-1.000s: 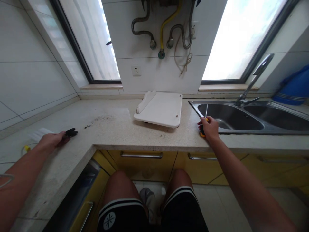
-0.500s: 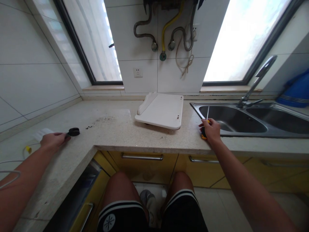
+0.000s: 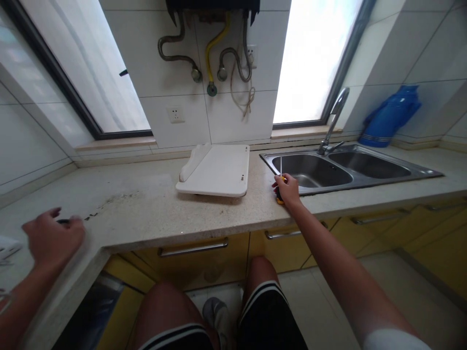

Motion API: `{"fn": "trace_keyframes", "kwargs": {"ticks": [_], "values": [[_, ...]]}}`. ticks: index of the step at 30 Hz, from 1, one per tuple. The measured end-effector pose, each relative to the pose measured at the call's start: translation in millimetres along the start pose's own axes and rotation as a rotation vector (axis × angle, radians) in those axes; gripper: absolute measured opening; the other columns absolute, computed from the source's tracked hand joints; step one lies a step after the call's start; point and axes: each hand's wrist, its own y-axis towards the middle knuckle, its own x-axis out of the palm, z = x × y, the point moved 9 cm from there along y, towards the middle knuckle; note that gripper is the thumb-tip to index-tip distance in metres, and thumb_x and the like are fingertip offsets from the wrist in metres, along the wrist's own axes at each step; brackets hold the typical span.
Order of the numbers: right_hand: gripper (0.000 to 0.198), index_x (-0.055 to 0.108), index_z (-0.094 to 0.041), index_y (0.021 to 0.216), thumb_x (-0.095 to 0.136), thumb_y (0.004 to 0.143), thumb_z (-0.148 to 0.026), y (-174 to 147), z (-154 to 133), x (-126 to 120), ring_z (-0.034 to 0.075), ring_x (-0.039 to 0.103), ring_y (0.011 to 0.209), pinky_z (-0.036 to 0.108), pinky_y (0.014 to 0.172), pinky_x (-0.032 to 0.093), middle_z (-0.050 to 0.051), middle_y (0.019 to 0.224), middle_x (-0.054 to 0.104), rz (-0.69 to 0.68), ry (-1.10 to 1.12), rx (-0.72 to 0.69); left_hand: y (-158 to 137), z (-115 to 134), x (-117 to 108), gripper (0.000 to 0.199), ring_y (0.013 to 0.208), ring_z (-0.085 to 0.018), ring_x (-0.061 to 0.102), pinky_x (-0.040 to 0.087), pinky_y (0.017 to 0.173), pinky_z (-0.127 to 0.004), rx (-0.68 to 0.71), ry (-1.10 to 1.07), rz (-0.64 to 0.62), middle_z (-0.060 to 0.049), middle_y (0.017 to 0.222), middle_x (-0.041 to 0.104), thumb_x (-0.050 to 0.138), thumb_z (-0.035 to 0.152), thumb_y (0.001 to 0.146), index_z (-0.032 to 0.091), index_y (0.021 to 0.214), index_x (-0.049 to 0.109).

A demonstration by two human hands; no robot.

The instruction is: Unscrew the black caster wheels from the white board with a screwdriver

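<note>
My right hand (image 3: 287, 190) is closed around the black-and-yellow handle of a screwdriver (image 3: 280, 195), with its thin metal shaft pointing up in front of the sink's left corner. Over the left part of the counter, my left hand (image 3: 54, 236) has its thumb and fingers apart, somewhat blurred. Between them shows a sliver of a small black round object (image 3: 63, 221), mostly hidden by the hand. On the counter between both hands lies a white flat panel (image 3: 219, 170), slightly raised, with a slanted piece along its left side and small slots near its right edge.
A double steel sink (image 3: 350, 182) with a faucet (image 3: 332, 121) is set in the counter at right, a blue jug-like container (image 3: 390, 116) behind it. Dark crumbs (image 3: 91, 215) lie near my left hand. Pipes (image 3: 209, 63) hang on the wall. Below are yellow drawers (image 3: 204, 265).
The view has turned right. My left hand has come off its closed grip at the black round object, its fingers now spread. The right hand keeps hold of the screwdriver.
</note>
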Motion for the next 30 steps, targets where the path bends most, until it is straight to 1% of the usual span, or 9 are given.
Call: {"fn": "trace_keyframes", "kwargs": {"ticks": [3,5,8,11,13,16,20,25,30], "values": [[0.035,0.073,-0.017,0.125,0.072,0.109,-0.048,1,0,3,0.016,0.075,0.090,0.035,0.081,0.067,0.005,0.112,0.077,-0.018,-0.016,0.009,-35,106,12,0.051,0.115,-0.037,0.065,0.060,0.106,-0.059,0.294,-0.156,0.086,-0.010,0.101,0.068,0.055,0.051,0.103,0.019,0.142,0.062],[0.036,0.072,-0.017,0.127,0.072,0.109,-0.048,1,0,3,0.017,0.075,0.093,0.036,0.084,0.068,0.006,0.115,0.077,-0.026,-0.031,0.016,-69,191,20,0.049,0.115,-0.034,0.069,0.060,0.107,-0.052,0.569,-0.300,0.069,-0.018,0.129,0.071,0.053,0.043,0.108,0.015,0.148,0.060],[0.037,0.072,-0.017,0.130,0.072,0.109,-0.048,0,0,3,0.019,0.076,0.098,0.038,0.087,0.068,0.007,0.119,0.077,-0.028,-0.056,0.025,-113,303,35,0.051,0.136,-0.035,0.068,0.055,0.115,-0.049,0.866,-0.352,-0.007,-0.021,0.152,0.070,0.056,0.038,0.113,0.016,0.158,0.055],[0.038,0.072,-0.017,0.130,0.072,0.109,-0.049,-2,-1,2,0.020,0.076,0.100,0.040,0.089,0.068,0.007,0.121,0.077,-0.023,-0.078,0.022,-135,380,55,0.058,0.148,-0.038,0.064,0.052,0.120,-0.051,0.995,-0.308,-0.107,-0.024,0.166,0.062,0.064,0.036,0.110,0.012,0.163,0.056],[0.038,0.072,-0.018,0.130,0.072,0.109,-0.049,-2,0,2,0.020,0.076,0.100,0.040,0.089,0.068,0.007,0.121,0.077,-0.022,-0.089,0.017,-136,408,72,0.056,0.151,-0.038,0.063,0.051,0.123,-0.050,0.991,-0.258,-0.175,-0.024,0.166,0.063,0.065,0.022,0.106,0.010,0.160,0.061],[0.037,0.072,-0.018,0.130,0.072,0.109,-0.048,0,1,3,0.020,0.076,0.101,0.040,0.090,0.068,0.007,0.122,0.077,-0.023,-0.104,0.013,-129,421,90,0.060,0.148,-0.035,0.067,0.054,0.122,-0.048,0.942,-0.237,-0.224,-0.022,0.161,0.069,0.062,0.006,0.098,0.011,0.157,0.067],[0.038,0.072,-0.018,0.132,0.073,0.109,-0.048,5,4,6,0.021,0.077,0.105,0.042,0.093,0.068,0.008,0.125,0.077,-0.037,-0.126,0.012,-123,407,92,0.061,0.141,-0.037,0.072,0.058,0.117,-0.051,1.002,-0.278,-0.190,-0.022,0.157,0.071,0.061,0.006,0.096,0.013,0.156,0.069],[0.038,0.072,-0.018,0.132,0.073,0.109,-0.048,8,7,7,0.021,0.077,0.104,0.042,0.092,0.068,0.008,0.125,0.077,-0.049,-0.137,0.008,-108,355,88,0.065,0.138,-0.037,0.073,0.059,0.116,-0.053,1.057,-0.337,-0.171,-0.020,0.155,0.073,0.058,0.006,0.091,0.015,0.154,0.071],[0.037,0.072,-0.018,0.131,0.073,0.109,-0.048,7,9,5,0.021,0.076,0.104,0.041,0.092,0.068,0.008,0.125,0.077,-0.041,-0.130,0.005,-74,278,90,0.061,0.140,-0.038,0.073,0.058,0.119,-0.053,0.952,-0.328,-0.210,-0.021,0.152,0.075,0.056,0.016,0.092,0.012,0.152,0.069]]}}
